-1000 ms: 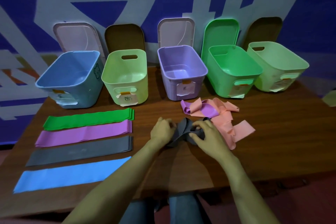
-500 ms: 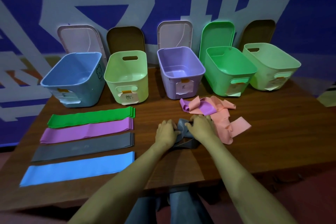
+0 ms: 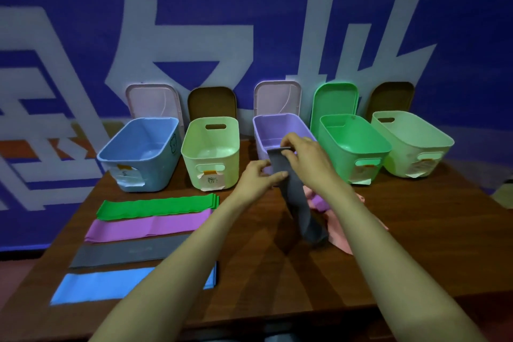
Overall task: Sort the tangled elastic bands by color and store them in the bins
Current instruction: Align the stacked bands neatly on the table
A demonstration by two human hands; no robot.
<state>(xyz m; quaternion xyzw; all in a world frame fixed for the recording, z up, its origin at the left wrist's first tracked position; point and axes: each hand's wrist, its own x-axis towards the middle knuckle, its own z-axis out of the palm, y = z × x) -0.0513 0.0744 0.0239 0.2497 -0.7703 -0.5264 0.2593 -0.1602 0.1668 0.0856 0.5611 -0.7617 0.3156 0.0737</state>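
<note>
A grey elastic band (image 3: 301,203) hangs lifted above the table in front of the purple bin (image 3: 277,126). My right hand (image 3: 308,159) pinches its top end, and my left hand (image 3: 259,179) grips its left edge a little lower. Its bottom end trails near a pink and purple tangle (image 3: 344,230), partly hidden behind my right arm. Sorted flat on the left lie a green band (image 3: 155,207), a purple band (image 3: 147,226), a grey band (image 3: 130,253) and a blue band (image 3: 102,284).
Along the back stand a blue bin (image 3: 138,153), a pale green bin (image 3: 211,153), the purple bin, a green bin (image 3: 352,147) and a pale green bin (image 3: 410,141), lids leaning on the wall behind. The wooden table (image 3: 416,244) ends near me.
Both hands have lifted the grey band off the table and out of the tangle, up in front of the purple bin. The camera has tilted upward.
</note>
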